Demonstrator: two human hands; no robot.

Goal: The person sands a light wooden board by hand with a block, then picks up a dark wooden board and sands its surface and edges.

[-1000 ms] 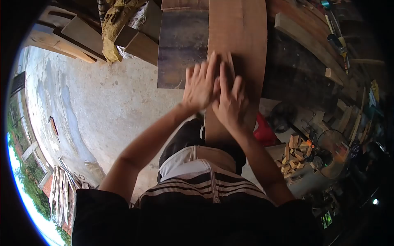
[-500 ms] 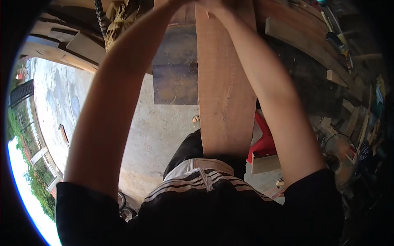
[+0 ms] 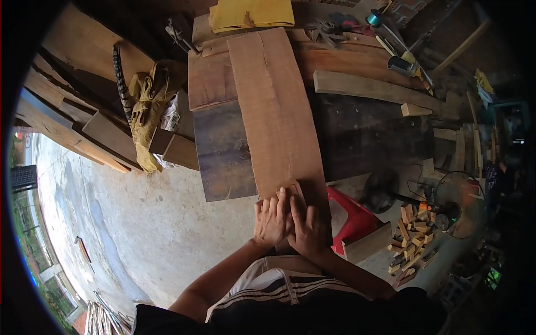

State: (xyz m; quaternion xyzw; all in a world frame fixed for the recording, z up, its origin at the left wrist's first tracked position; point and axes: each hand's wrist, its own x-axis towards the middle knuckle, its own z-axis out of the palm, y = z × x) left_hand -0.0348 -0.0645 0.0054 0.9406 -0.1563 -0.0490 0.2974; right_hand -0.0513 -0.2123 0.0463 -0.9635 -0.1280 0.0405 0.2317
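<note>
A long brown board [image 3: 273,106] runs from the workbench toward my body. Near its close end lies a small rounded wooden piece [image 3: 294,191], with its lower part hidden under my fingers. My left hand [image 3: 271,222] grips it from the left, fingers bent and close together. From the right, my right hand [image 3: 306,228] is closed on the same piece, its fingers pointing forward along it. The two hands touch each other over the board.
Under the board is a dark metal sheet [image 3: 223,151]. A yellow cloth [image 3: 251,14] and pliers [image 3: 326,33] lie at the far side. To the right are a long plank [image 3: 374,89], a red plastic object [image 3: 352,218], a fan [image 3: 381,191] and several wood offcuts [image 3: 410,243].
Both hands have come back from the board's far end to its near end beside my body. The view has shifted, showing more of the bench and the floor.
</note>
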